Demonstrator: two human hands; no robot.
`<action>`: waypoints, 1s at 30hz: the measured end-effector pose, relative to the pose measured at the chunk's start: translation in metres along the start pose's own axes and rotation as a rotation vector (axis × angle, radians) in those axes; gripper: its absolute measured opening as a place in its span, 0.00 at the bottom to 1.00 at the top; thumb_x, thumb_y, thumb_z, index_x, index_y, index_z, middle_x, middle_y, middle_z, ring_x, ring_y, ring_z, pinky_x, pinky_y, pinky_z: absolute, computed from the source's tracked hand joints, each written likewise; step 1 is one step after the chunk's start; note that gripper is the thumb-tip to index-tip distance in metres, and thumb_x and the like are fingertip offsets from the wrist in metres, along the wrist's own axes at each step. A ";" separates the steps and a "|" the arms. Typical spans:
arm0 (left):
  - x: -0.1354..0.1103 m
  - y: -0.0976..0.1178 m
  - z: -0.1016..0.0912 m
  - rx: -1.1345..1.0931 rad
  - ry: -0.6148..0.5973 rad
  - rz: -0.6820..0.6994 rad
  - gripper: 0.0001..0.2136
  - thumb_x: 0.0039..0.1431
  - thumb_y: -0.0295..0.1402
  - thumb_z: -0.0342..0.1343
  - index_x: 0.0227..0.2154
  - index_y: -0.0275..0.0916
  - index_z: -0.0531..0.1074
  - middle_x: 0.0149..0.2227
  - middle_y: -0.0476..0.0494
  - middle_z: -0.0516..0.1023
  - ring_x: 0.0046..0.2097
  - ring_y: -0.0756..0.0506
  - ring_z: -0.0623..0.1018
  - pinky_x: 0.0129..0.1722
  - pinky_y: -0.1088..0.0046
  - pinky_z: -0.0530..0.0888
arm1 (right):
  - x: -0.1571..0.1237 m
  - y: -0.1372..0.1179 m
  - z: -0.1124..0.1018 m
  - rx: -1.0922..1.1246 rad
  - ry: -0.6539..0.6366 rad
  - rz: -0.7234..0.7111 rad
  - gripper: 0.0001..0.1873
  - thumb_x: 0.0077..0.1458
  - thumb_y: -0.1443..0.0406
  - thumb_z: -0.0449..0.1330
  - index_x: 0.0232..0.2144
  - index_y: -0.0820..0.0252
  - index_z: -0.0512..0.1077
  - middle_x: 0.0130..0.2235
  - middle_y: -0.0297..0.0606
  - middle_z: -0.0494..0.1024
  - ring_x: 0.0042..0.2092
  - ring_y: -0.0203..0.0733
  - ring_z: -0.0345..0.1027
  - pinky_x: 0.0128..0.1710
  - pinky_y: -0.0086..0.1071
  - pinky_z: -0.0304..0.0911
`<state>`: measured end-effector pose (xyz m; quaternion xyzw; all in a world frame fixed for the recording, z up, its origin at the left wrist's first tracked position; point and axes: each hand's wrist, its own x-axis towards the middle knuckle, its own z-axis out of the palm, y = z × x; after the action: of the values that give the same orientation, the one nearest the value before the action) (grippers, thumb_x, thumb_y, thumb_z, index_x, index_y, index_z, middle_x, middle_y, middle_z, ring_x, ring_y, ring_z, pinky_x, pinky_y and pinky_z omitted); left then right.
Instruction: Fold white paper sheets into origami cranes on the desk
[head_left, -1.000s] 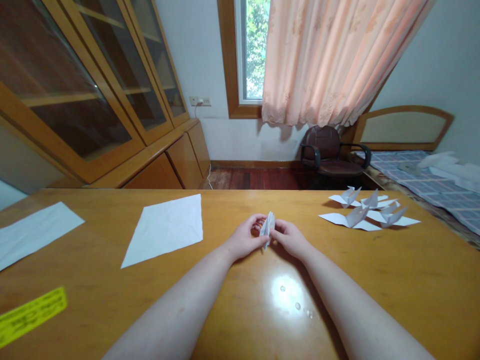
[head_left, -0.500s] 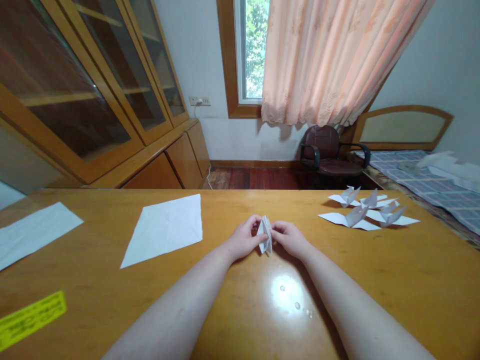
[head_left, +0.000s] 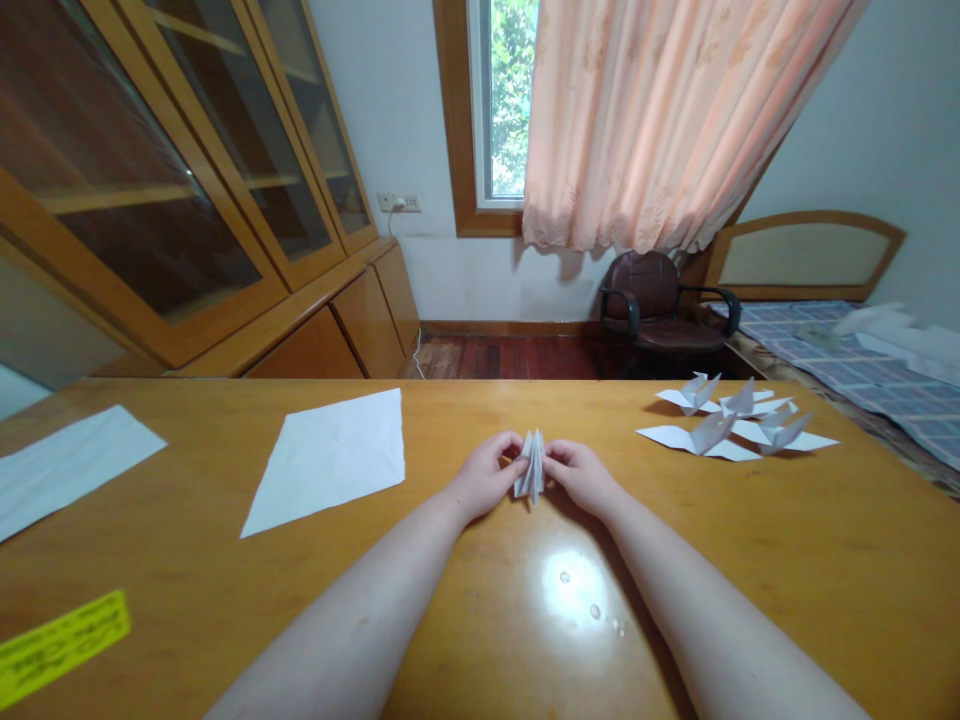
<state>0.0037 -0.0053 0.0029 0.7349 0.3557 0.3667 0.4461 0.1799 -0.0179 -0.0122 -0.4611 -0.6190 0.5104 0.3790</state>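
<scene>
A small folded white paper piece (head_left: 532, 466) stands upright on the wooden table (head_left: 825, 560), near its middle. My left hand (head_left: 487, 480) pinches its left side with curled fingers. My right hand (head_left: 583, 475) pinches its right side the same way. Both hands rest low on the table, close together, with the paper between their fingertips.
Several finished folded paper birds (head_left: 731, 425) lie at the right. A flat white paper square (head_left: 330, 456) lies at the left, another white sheet (head_left: 64, 465) at the far left, and a yellow label (head_left: 60, 645) near the front-left edge. An office chair (head_left: 660, 300) stands beyond the table.
The folded paper has been turned and pressed narrower between my fingertips. Both hands stay in nearly the same spot.
</scene>
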 end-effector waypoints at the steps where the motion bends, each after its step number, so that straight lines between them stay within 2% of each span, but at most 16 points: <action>1: 0.000 0.001 0.000 0.011 0.003 0.008 0.04 0.55 0.30 0.51 0.32 0.37 0.68 0.33 0.47 0.72 0.36 0.48 0.71 0.40 0.71 0.68 | 0.000 0.000 0.000 0.000 0.005 0.002 0.12 0.50 0.58 0.56 0.28 0.63 0.70 0.25 0.34 0.72 0.27 0.34 0.64 0.29 0.28 0.60; 6: 0.000 0.000 0.000 0.002 0.015 -0.011 0.05 0.56 0.31 0.49 0.33 0.37 0.68 0.32 0.48 0.71 0.36 0.49 0.71 0.38 0.73 0.69 | -0.001 -0.002 0.000 -0.015 0.026 0.017 0.13 0.50 0.56 0.56 0.27 0.62 0.69 0.24 0.34 0.72 0.27 0.35 0.64 0.30 0.28 0.61; 10: 0.000 -0.002 0.000 0.008 0.048 -0.027 0.04 0.56 0.31 0.49 0.31 0.37 0.66 0.31 0.49 0.69 0.33 0.50 0.70 0.34 0.75 0.68 | -0.002 -0.007 0.001 0.016 -0.024 0.002 0.14 0.49 0.56 0.58 0.29 0.63 0.70 0.28 0.36 0.73 0.29 0.35 0.65 0.31 0.28 0.61; 13: 0.000 -0.002 0.001 -0.020 0.083 -0.029 0.04 0.56 0.31 0.50 0.33 0.37 0.64 0.32 0.48 0.70 0.35 0.50 0.71 0.36 0.74 0.68 | -0.002 -0.004 0.001 0.003 -0.038 0.021 0.14 0.49 0.57 0.58 0.31 0.63 0.70 0.27 0.35 0.73 0.27 0.34 0.64 0.29 0.27 0.59; 17: 0.001 -0.001 0.003 -0.082 0.116 -0.011 0.12 0.53 0.29 0.53 0.41 0.38 0.62 0.38 0.45 0.72 0.39 0.50 0.72 0.42 0.71 0.68 | 0.000 0.003 0.001 -0.029 0.001 0.034 0.13 0.50 0.57 0.57 0.29 0.63 0.70 0.23 0.32 0.70 0.25 0.32 0.61 0.26 0.26 0.56; 19: 0.001 0.000 0.003 -0.068 0.141 -0.001 0.15 0.51 0.27 0.54 0.43 0.38 0.62 0.39 0.44 0.72 0.40 0.50 0.72 0.43 0.71 0.68 | 0.001 0.004 0.001 -0.026 0.014 0.035 0.13 0.50 0.57 0.56 0.28 0.63 0.70 0.23 0.31 0.70 0.24 0.32 0.60 0.26 0.26 0.55; 23: 0.000 0.002 0.001 -0.006 0.184 0.011 0.11 0.51 0.29 0.55 0.39 0.37 0.65 0.36 0.45 0.72 0.38 0.50 0.71 0.39 0.73 0.68 | 0.001 0.001 0.001 -0.014 0.027 0.052 0.12 0.50 0.58 0.56 0.27 0.62 0.69 0.23 0.32 0.70 0.25 0.33 0.61 0.27 0.26 0.57; 30: 0.000 0.002 0.000 0.055 0.130 0.019 0.06 0.51 0.28 0.53 0.34 0.36 0.69 0.32 0.47 0.72 0.34 0.50 0.70 0.38 0.73 0.68 | 0.001 0.002 0.000 0.017 0.011 0.050 0.11 0.49 0.59 0.57 0.28 0.63 0.70 0.24 0.33 0.71 0.26 0.34 0.63 0.29 0.27 0.59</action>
<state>0.0041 -0.0064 0.0047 0.7248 0.3868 0.4078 0.3984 0.1801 -0.0172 -0.0142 -0.4760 -0.6008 0.5226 0.3733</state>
